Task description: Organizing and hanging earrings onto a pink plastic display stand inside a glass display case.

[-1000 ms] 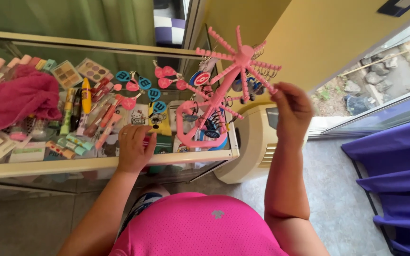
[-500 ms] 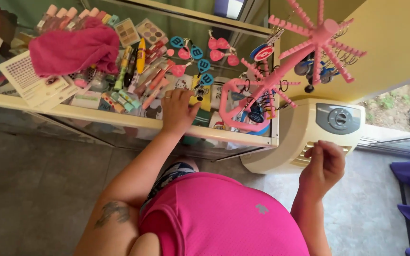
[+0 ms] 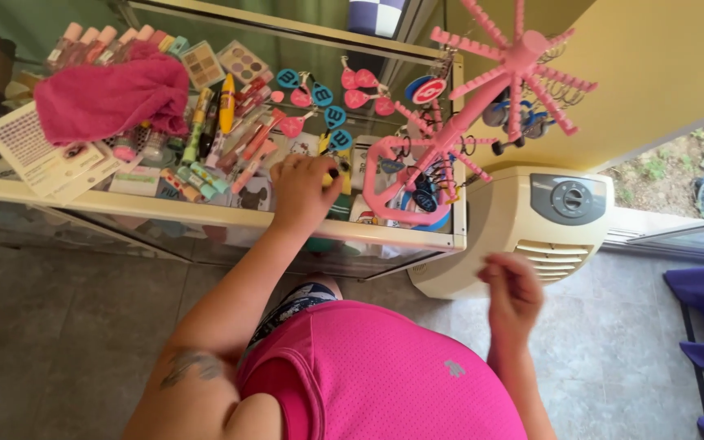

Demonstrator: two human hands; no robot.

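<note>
Now, head view: I am looking straight down over my pink shirt (image 3: 385, 383) at the glass counter (image 3: 205, 213), with the pink stand (image 3: 482, 106) as my landmark.
Change: a second ago my right hand (image 3: 515, 297) was up at the stand's spokes; it is now hanging low, well below the stand and in front of the cream heater unit (image 3: 564, 220).
Meaning: I judge the stand is let go and standing by itself, so the handling is now sitting with my left hand (image 3: 303, 191).
Left grip: I am curling my fingers down onto a small yellow item (image 3: 334, 175) just left of the stand's ring base; I cannot tell whether I am pinching it or only touching it.
Right grip: I am keeping the fingers loosely bent, but the blur is hiding whether anything is in them.
Yellow item's axis: mostly covered, so I cannot tell which way it is pointing.
Stand's axis: its pole is leaning from the base at the counter's front edge up and right toward the yellow wall (image 3: 662, 65).
Left of the stand: a pink towel (image 3: 112, 94) is lying over cosmetics.
</note>
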